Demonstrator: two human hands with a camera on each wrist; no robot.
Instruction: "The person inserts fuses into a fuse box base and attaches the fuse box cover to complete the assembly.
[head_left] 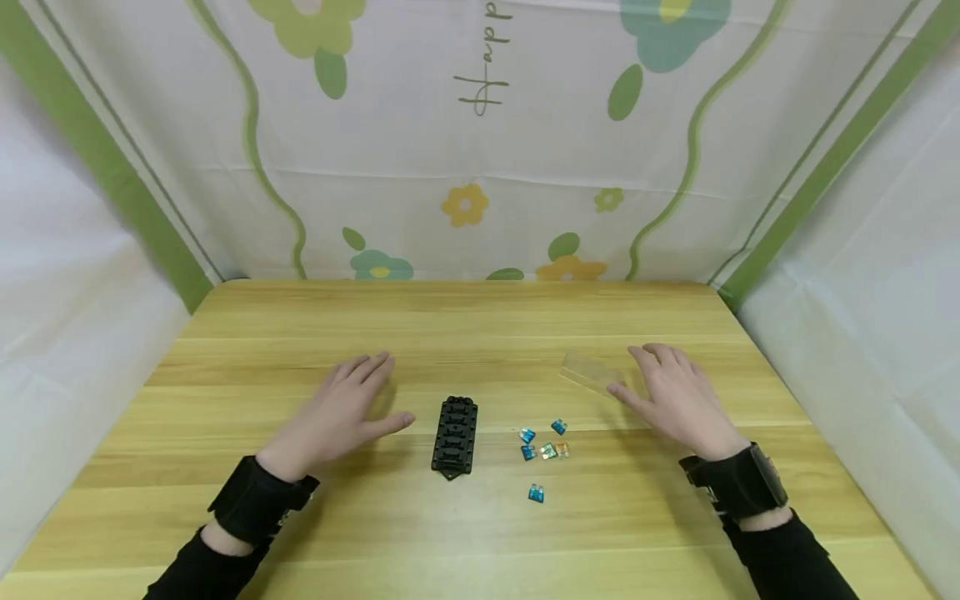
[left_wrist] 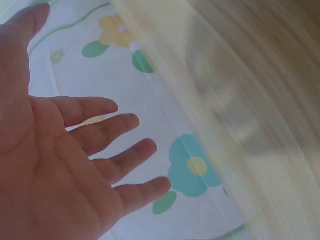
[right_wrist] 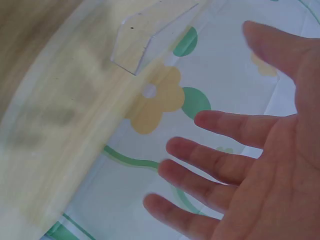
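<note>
My left hand (head_left: 341,417) is held over the table to the left of a black fuse block (head_left: 454,437), fingers spread and holding nothing. The block lies lengthwise, with a row of slots along its top. On the right, my right hand (head_left: 678,400) hovers with its fingers apart, also holding nothing. Its thumb overlaps the end of a clear plastic cover (head_left: 588,371) in the head view. The right wrist view shows the same clear cover (right_wrist: 150,37) apart from the fingers. Between block and right hand lie several small blade fuses: blue ones (head_left: 536,493), a greenish one (head_left: 548,451) and an orange one (head_left: 562,450).
The wooden table (head_left: 360,525) ends at the back against a white cloth (head_left: 405,142) printed with flowers and green vines. White cloth walls also stand on the left and right sides. A black band (head_left: 258,500) wraps each wrist.
</note>
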